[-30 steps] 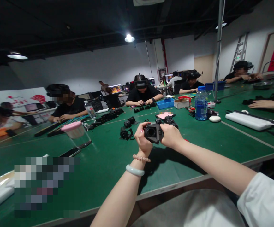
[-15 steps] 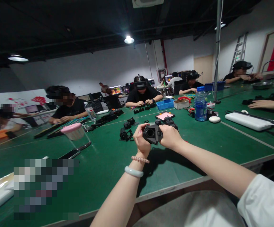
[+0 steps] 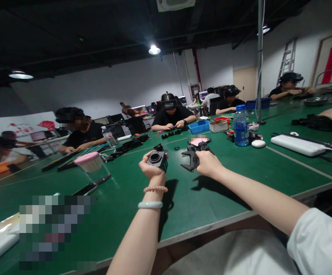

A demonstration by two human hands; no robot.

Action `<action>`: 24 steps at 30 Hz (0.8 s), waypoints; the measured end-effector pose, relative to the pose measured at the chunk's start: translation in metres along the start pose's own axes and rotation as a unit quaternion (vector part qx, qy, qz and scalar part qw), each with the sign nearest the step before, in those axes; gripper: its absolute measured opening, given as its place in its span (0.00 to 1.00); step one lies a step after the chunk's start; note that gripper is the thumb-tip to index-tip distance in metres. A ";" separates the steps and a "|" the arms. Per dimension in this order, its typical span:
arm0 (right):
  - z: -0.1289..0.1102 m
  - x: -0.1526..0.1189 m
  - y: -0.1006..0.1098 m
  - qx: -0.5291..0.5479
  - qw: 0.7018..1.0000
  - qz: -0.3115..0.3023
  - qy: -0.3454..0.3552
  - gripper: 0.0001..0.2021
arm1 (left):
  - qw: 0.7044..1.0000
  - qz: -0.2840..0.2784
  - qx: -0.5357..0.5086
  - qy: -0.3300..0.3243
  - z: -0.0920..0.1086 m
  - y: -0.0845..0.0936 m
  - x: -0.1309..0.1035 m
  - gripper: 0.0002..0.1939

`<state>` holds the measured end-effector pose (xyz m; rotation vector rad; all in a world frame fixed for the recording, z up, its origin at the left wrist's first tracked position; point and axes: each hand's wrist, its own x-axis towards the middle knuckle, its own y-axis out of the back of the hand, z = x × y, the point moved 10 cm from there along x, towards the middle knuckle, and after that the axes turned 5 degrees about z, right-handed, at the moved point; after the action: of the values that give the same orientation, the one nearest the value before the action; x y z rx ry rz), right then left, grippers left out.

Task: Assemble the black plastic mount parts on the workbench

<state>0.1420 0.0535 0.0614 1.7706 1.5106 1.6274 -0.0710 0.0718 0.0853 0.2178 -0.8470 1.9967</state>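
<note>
My left hand (image 3: 151, 168), with a beaded bracelet and a pale bangle at the wrist, holds a black square block (image 3: 158, 159) that has a round opening on top. To its right, my right hand (image 3: 208, 163) grips a black bracket (image 3: 191, 160) whose open, claw-like end points left. The two parts are apart, both above the green table (image 3: 212, 198). Between and beyond them lies a small black ring (image 3: 176, 148). A pink pad (image 3: 199, 140) is just behind my right hand.
A blue bottle (image 3: 241, 128), a white round case (image 3: 258, 143) and a white power bank (image 3: 299, 146) stand or lie at the right. At the left are a pink-lidded cup (image 3: 89, 162) and a phone (image 3: 87, 188). Several people sit around the table.
My hands have moved apart: the left went left with the square block, which is now separated from the bracket in my right hand. The view has shifted slightly.
</note>
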 end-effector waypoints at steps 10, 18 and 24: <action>-0.005 0.002 0.010 -0.032 0.999 -0.007 0.037 0.11 | 0.935 -0.245 0.014 0.257 -0.029 -0.060 -0.062 0.19; -0.007 0.003 0.005 -0.049 0.996 -0.015 0.069 0.12 | 0.923 -0.269 0.057 0.270 -0.028 -0.062 -0.071 0.20; -0.010 0.002 0.004 -0.050 0.995 -0.020 0.087 0.12 | 0.922 -0.271 0.065 0.271 -0.031 -0.061 -0.070 0.20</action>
<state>0.1349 0.0497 0.0686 1.5715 1.4994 1.8443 0.0225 0.0636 0.0593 -0.0320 -0.2535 1.4726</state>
